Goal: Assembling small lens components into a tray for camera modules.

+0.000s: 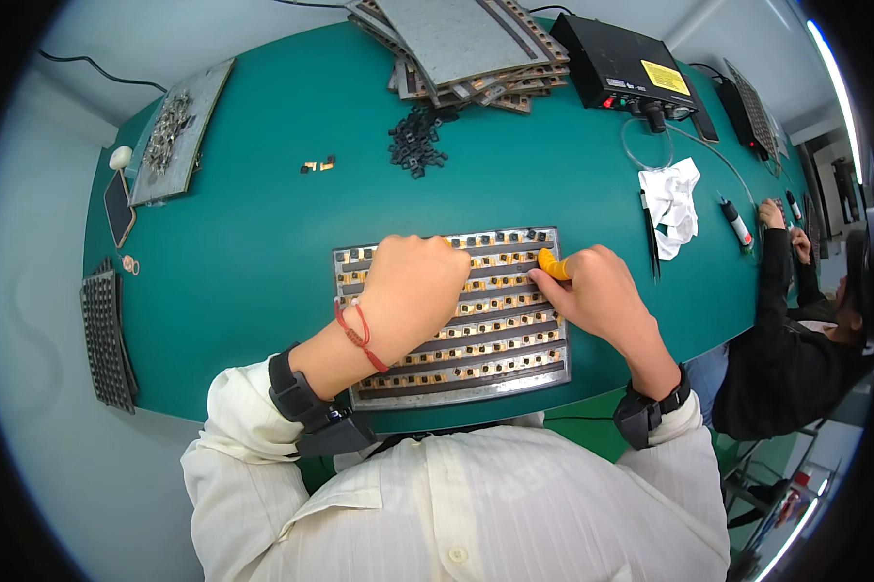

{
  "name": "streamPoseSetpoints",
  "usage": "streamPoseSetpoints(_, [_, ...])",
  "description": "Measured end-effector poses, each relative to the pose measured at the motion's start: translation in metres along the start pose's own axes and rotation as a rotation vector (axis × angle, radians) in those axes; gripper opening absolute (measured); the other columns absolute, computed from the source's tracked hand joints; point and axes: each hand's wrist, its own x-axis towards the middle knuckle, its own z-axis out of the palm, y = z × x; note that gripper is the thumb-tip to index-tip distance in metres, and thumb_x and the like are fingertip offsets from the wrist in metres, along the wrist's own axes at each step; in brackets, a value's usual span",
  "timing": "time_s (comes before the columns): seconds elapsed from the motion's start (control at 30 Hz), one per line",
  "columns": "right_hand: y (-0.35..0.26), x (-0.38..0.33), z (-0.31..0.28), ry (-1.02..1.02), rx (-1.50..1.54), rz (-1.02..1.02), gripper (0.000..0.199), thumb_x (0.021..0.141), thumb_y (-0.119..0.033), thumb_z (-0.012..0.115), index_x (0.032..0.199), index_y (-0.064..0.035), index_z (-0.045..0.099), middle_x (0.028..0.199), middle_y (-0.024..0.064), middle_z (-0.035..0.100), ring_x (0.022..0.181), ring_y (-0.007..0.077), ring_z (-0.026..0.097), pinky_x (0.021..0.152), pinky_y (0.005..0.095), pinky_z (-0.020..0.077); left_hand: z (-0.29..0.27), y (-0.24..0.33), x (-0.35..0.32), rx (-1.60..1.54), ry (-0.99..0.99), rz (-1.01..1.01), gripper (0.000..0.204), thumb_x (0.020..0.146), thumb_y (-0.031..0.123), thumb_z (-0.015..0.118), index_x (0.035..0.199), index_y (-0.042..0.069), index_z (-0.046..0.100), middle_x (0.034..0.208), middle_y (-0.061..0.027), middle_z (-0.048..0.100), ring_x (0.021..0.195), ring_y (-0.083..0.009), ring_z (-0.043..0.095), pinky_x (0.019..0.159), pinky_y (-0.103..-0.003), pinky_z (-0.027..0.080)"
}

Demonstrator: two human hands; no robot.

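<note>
A metal tray (456, 396) with rows of small black square parts on gold-coloured pieces lies in front of me. My left hand (413, 281) is closed over its upper left half, knuckles up; its fingertips are hidden beneath it. A red braided bracelet (361, 337) circles that wrist. At the tray's upper right corner is my right hand (597, 291), thumb and forefinger drawn close together. A ribbed yellow finger cover (552, 265) sits on the forefinger. Whatever is between these fingers is too small to make out.
Beyond the tray lie a heap of black parts (417, 141) and stacked metal plates (466, 48). A black control box (621, 63), white cloth (671, 199), tweezers (649, 233) and a syringe (735, 223) stand right. Another person (786, 339) works at far right. Left are a phone (119, 209) and plates (107, 335).
</note>
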Motion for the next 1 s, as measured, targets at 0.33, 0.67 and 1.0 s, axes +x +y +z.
streamPoseSetpoints(0.33, [0.002, 0.022, -0.023, -0.181, 0.096, -0.051, 0.034, 0.085, -0.021, 0.071, 0.069, 0.0081, 0.064, 0.060, 0.0230, 0.059, 0.057, 0.0394, 0.061, 0.057, 0.0441, 0.0495, -0.009, -0.091, 0.040, -0.300, 0.326, -0.332, 0.020, 0.089, 0.006, 0.057, 0.086, -0.012, 0.064, 0.100, -0.0301, 0.059, 0.090, -0.0448, 0.061, 0.084, -0.047, 0.051])
streamPoseSetpoints(0.67, [-0.007, 0.040, -0.015, -0.123, 0.203, -0.145, 0.026, 0.085, -0.015, 0.069, 0.080, 0.0104, 0.067, 0.072, 0.0239, 0.065, 0.064, 0.0376, 0.064, 0.061, 0.0416, 0.0516, -0.002, -0.083, 0.018, -0.463, 0.158, -0.131, 0.020, 0.092, 0.002, 0.051, 0.099, -0.011, 0.065, 0.099, -0.0215, 0.061, 0.084, -0.0376, 0.060, 0.080, -0.042, 0.048])
streamPoseSetpoints(1.0, [-0.019, 0.069, -0.002, -0.012, 0.234, -0.176, 0.021, 0.083, -0.010, 0.072, 0.093, 0.0075, 0.071, 0.077, 0.0183, 0.070, 0.066, 0.0257, 0.069, 0.062, 0.0335, 0.0545, 0.008, -0.072, 0.010, -0.442, 0.232, -0.295, 0.032, 0.077, 0.018, 0.080, 0.095, -0.006, 0.069, 0.083, -0.0148, 0.065, 0.074, -0.0245, 0.064, 0.069, -0.035, 0.052])
